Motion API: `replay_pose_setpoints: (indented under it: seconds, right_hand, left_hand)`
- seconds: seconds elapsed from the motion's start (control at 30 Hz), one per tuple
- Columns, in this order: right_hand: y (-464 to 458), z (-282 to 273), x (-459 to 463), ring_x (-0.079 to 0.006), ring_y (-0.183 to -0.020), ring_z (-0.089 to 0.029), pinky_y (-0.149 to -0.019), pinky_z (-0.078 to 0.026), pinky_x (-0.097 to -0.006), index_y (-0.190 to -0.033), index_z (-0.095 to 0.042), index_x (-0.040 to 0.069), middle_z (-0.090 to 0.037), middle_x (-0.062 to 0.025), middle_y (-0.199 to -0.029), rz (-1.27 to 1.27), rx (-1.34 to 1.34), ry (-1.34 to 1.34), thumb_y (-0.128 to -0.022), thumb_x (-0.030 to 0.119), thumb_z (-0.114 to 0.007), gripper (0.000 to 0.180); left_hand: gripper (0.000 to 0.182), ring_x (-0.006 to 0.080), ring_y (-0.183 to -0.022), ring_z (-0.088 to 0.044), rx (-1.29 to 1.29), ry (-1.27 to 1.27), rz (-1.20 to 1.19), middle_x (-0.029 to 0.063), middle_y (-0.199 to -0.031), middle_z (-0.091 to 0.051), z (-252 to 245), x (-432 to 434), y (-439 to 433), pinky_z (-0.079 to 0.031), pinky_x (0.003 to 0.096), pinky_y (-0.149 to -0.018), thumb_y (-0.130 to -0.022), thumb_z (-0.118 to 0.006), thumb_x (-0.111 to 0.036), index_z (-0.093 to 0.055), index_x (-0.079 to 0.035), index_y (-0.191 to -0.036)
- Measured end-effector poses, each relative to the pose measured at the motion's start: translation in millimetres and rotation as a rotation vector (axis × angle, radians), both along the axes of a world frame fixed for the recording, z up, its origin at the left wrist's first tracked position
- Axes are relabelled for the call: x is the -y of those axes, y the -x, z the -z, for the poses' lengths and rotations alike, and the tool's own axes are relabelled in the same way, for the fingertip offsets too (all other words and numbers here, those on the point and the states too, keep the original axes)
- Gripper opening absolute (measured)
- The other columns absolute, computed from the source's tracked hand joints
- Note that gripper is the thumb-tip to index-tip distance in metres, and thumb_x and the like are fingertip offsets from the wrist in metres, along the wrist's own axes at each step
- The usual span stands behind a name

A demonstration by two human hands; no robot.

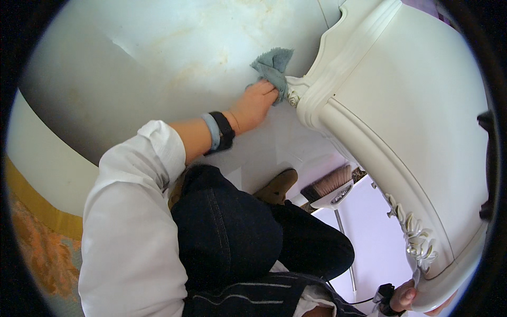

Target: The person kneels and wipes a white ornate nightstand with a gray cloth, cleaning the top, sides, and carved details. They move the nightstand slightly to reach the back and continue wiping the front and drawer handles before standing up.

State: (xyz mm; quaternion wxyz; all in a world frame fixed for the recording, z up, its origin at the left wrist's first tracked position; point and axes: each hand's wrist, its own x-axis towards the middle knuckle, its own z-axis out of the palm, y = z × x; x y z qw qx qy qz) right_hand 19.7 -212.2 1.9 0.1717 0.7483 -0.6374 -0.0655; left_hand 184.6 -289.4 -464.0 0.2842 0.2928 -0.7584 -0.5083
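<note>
My left hand [257,104] grips a grey-green cloth [273,65]. The cloth presses close against a small carved rose [293,98] on a white piece of furniture [408,91] with moulded, curved edges. At the lower right my right hand [405,296] is closed around the furniture's rounded corner [431,302], its fingers partly hidden beneath. A carved flower cluster [418,241] runs along the lower edge just above that hand.
Below me a soft-bristled broom [330,188] rests near my brown shoe [279,184], its thin handle [346,241] running toward me. A pale, stained glossy surface [158,59] spreads to the upper left. A gold-coloured band [43,204] edges the floor at the left.
</note>
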Motion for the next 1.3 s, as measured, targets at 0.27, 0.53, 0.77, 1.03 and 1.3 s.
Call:
replay_pose_setpoints:
  seconds: [0.27,0.53,0.77,1.03,1.3]
  right_hand:
    - [0,4,-4,-0.0328,-0.104,-0.052,-0.081,-0.05,-0.0446,-0.121,-0.042,0.002,-0.045,-0.02,-0.121,0.005,-0.037,-0.022,-0.081,0.032,-0.061,0.053]
    - [-5,8,-9,-0.0316,-0.102,-0.053,-0.08,-0.049,-0.0439,-0.118,-0.044,0.002,-0.046,-0.0188,-0.118,0.014,-0.056,-0.038,-0.081,0.031,-0.061,0.05]
    - [-2,6,-8,-0.0306,-0.1,-0.053,-0.08,-0.049,-0.0433,-0.116,-0.046,0.003,-0.047,-0.0177,-0.115,0.021,-0.032,-0.032,-0.081,0.03,-0.062,0.047]
    - [1,-4,-14,-0.0294,-0.098,-0.053,-0.079,-0.049,-0.0425,-0.113,-0.048,0.003,-0.049,-0.0165,-0.112,0.017,-0.032,-0.051,-0.08,0.029,-0.062,0.044]
    - [5,-8,-19,-0.0282,-0.096,-0.053,-0.078,-0.048,-0.0418,-0.11,-0.05,0.004,-0.05,-0.0153,-0.109,0.034,-0.025,-0.053,-0.08,0.028,-0.062,0.04]
  left_hand:
    - [0.032,0.0239,-0.1,-0.049,0.293,0.605,0.371,0.0077,-0.1,-0.052,31,6,-41,-0.039,0.036,-0.09,-0.073,-0.054,-0.013,-0.058,-0.004,-0.103]
    - [0.035,0.0315,-0.1,-0.048,0.136,0.194,0.162,0.0135,-0.101,-0.05,26,2,-4,-0.039,0.0409,-0.09,-0.074,-0.052,-0.005,-0.052,0.0,-0.109]
    - [0.041,0.0383,-0.106,-0.045,0.024,-0.139,0.114,0.0196,-0.112,-0.049,11,-1,-11,-0.038,0.0414,-0.092,-0.071,-0.051,0.005,-0.049,0.003,-0.111]
    - [0.04,0.0389,-0.107,-0.045,-0.003,-0.014,0.028,0.0207,-0.114,-0.048,21,14,15,-0.038,0.041,-0.094,-0.069,-0.052,0.005,-0.05,0.004,-0.109]
    - [0.04,0.0377,-0.106,-0.045,0.049,0.082,0.112,0.0206,-0.11,-0.049,21,2,-8,-0.038,0.0407,-0.094,-0.068,-0.054,0.005,-0.05,0.004,-0.108]
